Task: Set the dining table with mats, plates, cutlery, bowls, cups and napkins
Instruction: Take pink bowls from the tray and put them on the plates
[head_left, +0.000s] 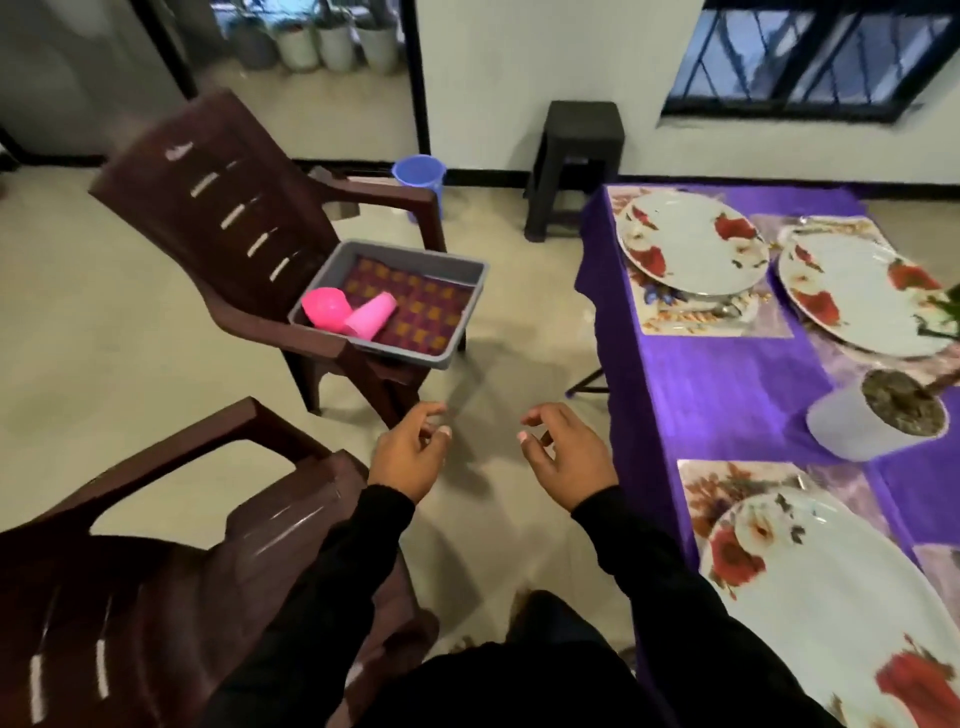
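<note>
A grey tub (470, 306) sits on the seat of a brown chair (218, 208) to the left of the table. Inside it lie two pink cups (349, 310) on a checked cloth (421, 306). Both hands hang over the floor, below the tub and apart from it. My left hand (408, 449) and my right hand (563, 452) have loosely curled fingers and hold nothing. On the purple-clothed table (727, 384) at the right, three flowered plates rest on mats: a far left plate (691, 241), a far right plate (862, 291) and a near plate (836, 597).
A white pot with a plant (872, 421) stands mid-table. A second brown chair (171, 561) is at the lower left, close to my left arm. A black stool (576, 156) and a blue bucket (420, 174) stand by the far wall.
</note>
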